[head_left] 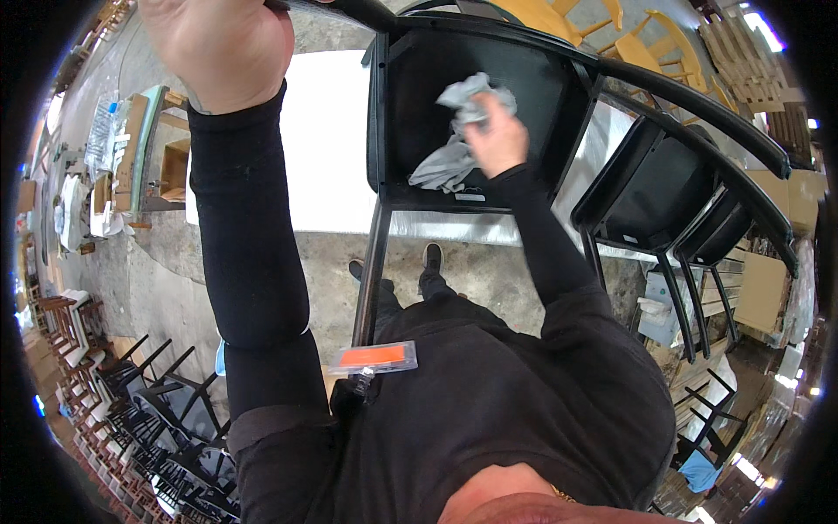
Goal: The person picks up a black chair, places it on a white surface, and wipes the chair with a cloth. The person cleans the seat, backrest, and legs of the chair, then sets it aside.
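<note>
My right hand [497, 135] grips a crumpled grey cloth [454, 140] and presses it against the underside of a black chair seat [428, 79]. My left hand [218, 48] is raised at the top left, closed on the black chair frame [349, 10] near its upper edge. The chair is upended in front of me, one black leg [371, 271] running down toward my body. Both forearms are in black sleeves.
Two more black chairs [655, 192] stand to the right on a white table top [327, 148]. Stacked black chair frames [148, 419] fill the lower left floor. Yellow wooden chairs [628, 35] stand at the top right, cardboard boxes [759, 288] at right.
</note>
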Demonstrator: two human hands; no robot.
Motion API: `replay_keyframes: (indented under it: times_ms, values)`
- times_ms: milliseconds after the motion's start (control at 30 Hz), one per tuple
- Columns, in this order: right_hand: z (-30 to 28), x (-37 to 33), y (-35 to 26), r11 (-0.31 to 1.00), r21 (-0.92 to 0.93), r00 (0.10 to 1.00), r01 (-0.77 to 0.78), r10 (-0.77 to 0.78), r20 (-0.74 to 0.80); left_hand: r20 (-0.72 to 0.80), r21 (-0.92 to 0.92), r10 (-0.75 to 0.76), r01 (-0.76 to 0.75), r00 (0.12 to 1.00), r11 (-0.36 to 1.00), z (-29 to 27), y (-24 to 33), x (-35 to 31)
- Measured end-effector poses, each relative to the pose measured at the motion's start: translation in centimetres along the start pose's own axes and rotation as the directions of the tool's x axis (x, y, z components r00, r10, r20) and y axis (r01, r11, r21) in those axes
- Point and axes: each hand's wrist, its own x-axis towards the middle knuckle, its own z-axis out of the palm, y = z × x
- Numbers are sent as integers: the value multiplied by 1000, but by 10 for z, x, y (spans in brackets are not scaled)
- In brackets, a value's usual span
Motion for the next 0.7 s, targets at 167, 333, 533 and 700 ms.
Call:
replay_keyframes:
  times_ms: [167, 333, 533, 700]
  values:
    - [115, -74, -22, 978, -142, 843, 150, -52, 536, -10, 25, -7, 7, 1000, 1000, -2, 0, -1]
    - [97, -87, 21, 969, -182, 741, 167, -2, 671, -81, -70, -39, 34, 996, 997, 0, -2, -2]
    - [44, -38, 14, 942, -302, 755, 146, 91, 649, -105, -94, -149, 139, 983, 986, -3, 2, -3]
    - [94, -76, -17, 977, -79, 838, 198, -127, 531, -47, -120, -115, 109, 992, 987, -8, -1, -6]
